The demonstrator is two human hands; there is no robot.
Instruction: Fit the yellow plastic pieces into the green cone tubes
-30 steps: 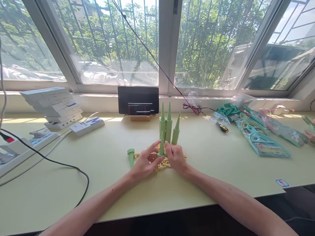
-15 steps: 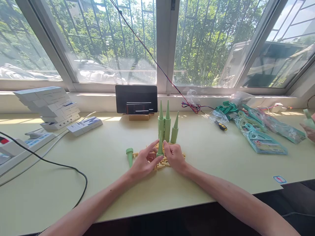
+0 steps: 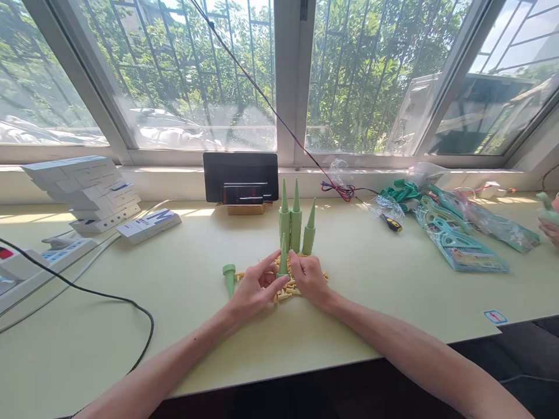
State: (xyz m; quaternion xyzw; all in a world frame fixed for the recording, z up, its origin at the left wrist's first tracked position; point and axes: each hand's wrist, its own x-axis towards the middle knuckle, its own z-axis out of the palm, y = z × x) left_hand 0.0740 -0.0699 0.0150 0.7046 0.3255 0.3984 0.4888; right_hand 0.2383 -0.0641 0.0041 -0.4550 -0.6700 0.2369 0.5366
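In the middle of the table, a pale green pointed cone [image 3: 283, 259] stands upright between my two hands. My left hand [image 3: 257, 285] is curled around its left side, with the index finger near its shaft and the thumb at its base. On the other side, my right hand [image 3: 311, 278] is closed, knuckles up, its thumb and index finger close to the cone; anything inside is hidden. Small tan pieces [image 3: 286, 294] lie in a heap under both hands. Behind them rise several green spired towers [image 3: 296, 224]. A separate green cone [image 3: 229, 280] rests left of my left hand, wide end away from me.
A dark tablet [image 3: 240, 169] leans by the window. White boxes [image 3: 94, 192] are stacked left, near a power strip [image 3: 48, 265] and a black cable [image 3: 109, 297]. To the right are a screwdriver [image 3: 390, 222], bagged green items [image 3: 458, 238] and another person's hand [image 3: 549, 228].
The camera view has shifted slightly. Both my hands keep nearly the same pose around the cone. The other person's hand at the right edge has moved a little.
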